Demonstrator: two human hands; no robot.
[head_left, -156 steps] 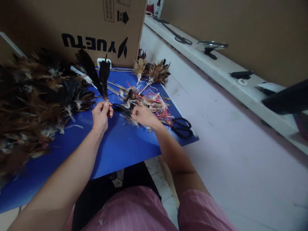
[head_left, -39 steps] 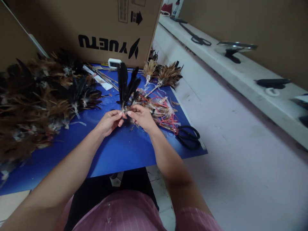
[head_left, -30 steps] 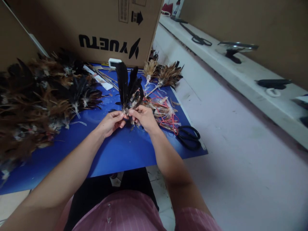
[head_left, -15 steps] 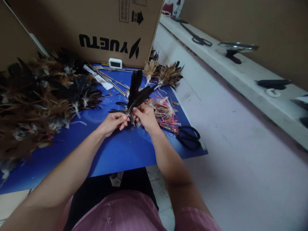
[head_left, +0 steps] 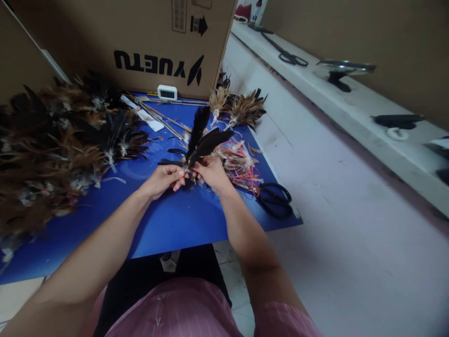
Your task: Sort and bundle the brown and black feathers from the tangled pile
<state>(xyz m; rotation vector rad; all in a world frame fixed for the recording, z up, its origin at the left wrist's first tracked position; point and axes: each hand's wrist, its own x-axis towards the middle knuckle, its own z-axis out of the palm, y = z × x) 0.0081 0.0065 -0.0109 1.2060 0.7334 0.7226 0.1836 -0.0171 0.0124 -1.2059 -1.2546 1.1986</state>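
Observation:
Black feathers [head_left: 203,138] fan up and to the right from between my two hands. With thumb and fingers closed, my left hand [head_left: 165,179] pinches their quill ends from the left. My right hand [head_left: 212,172] closes on the same quills from the right, close to my left fingertips. The quill tips themselves are mostly hidden by my fingers. Just beyond my right hand lies a heap of loose feathers and pink-red ties [head_left: 242,161], with black-handled scissors [head_left: 275,200] at its near right end.
A large pile of brown and black feather bundles [head_left: 52,150] covers the left of the blue table [head_left: 168,224]. Smaller bundles [head_left: 242,107], thin sticks [head_left: 157,114] and a small white device [head_left: 167,92] sit before a cardboard box [head_left: 150,28]. A ledge [head_left: 315,89] runs along the right wall.
The black feathers have spread and tilted further right. My right hand has shifted slightly at the quills; my left hand stays nearly in place.

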